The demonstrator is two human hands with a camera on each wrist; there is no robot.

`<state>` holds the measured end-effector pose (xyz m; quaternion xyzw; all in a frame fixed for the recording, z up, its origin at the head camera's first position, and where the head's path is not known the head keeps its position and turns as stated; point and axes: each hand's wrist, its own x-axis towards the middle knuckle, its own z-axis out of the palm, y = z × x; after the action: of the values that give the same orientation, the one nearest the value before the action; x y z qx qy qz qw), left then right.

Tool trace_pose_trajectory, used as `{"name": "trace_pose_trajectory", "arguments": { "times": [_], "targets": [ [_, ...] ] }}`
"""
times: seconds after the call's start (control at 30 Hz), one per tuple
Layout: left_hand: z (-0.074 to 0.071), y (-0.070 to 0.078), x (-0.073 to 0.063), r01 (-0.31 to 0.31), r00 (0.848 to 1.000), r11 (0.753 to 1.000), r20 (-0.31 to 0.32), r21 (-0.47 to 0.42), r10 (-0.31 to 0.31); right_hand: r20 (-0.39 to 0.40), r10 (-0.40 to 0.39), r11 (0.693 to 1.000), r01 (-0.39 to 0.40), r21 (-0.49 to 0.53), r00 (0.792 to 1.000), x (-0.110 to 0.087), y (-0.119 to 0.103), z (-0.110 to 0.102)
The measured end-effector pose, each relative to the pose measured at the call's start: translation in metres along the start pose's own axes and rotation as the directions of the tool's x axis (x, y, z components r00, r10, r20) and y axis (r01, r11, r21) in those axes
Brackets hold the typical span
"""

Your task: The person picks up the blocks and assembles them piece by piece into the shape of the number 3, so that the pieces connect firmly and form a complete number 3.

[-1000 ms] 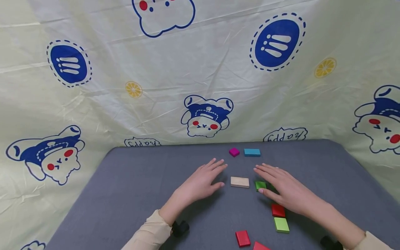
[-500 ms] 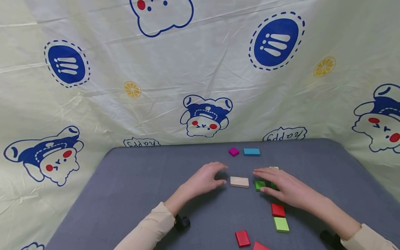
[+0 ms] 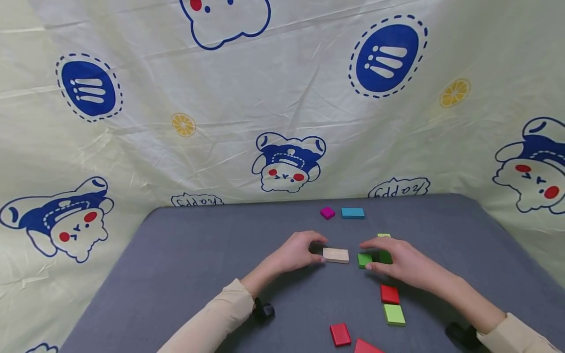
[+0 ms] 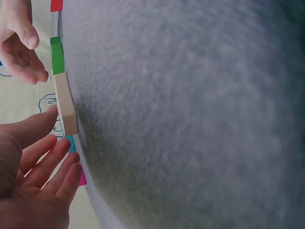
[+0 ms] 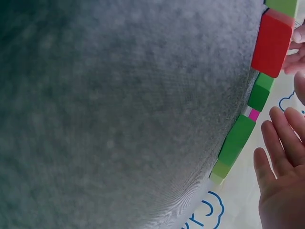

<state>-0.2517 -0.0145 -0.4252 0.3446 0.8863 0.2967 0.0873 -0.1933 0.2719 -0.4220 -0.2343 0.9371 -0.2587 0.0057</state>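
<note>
A plain wooden block (image 3: 336,255) lies flat in the middle of the table in the head view. My left hand (image 3: 292,254) is at its left end, thumb and fingers apart and slightly bent; the left wrist view shows the thumb beside the block (image 4: 66,102) and no grip on it. Right of the wooden block lies a small green block (image 3: 364,260). Over and beside it hovers my right hand (image 3: 408,264), its fingers extended and holding nothing. A darker green block (image 3: 385,257) is partly hidden behind that hand.
Farther back lie a magenta block (image 3: 327,213) and a blue block (image 3: 352,213). A yellow-green block (image 3: 384,235) peeks out behind the right hand. Nearer are a red block (image 3: 390,293), a light green block (image 3: 394,315), another red block (image 3: 340,335) and a red piece (image 3: 367,346) cut by the frame.
My left hand has moved right and its fingers have bent toward the wooden block's left end. The right hand has shifted only slightly, its fingers spreading from the thumb. The blocks stay put.
</note>
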Motion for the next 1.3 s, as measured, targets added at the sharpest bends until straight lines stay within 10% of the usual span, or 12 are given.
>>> {"name": "trace_pose_trajectory", "arguments": {
  "times": [0.67,1.3],
  "targets": [
    [0.008,-0.003,0.006,-0.022,1.0,1.0,-0.014,0.017,0.022,0.02,0.057,0.995,-0.058,0.076,0.998,0.005,0.001,-0.001],
    [0.0,-0.016,-0.018,-0.019,0.998,1.0,-0.064,-0.006,0.019,-0.003,0.013,0.999,-0.013,0.043,1.0,0.0,0.003,-0.001]
  ]
}}
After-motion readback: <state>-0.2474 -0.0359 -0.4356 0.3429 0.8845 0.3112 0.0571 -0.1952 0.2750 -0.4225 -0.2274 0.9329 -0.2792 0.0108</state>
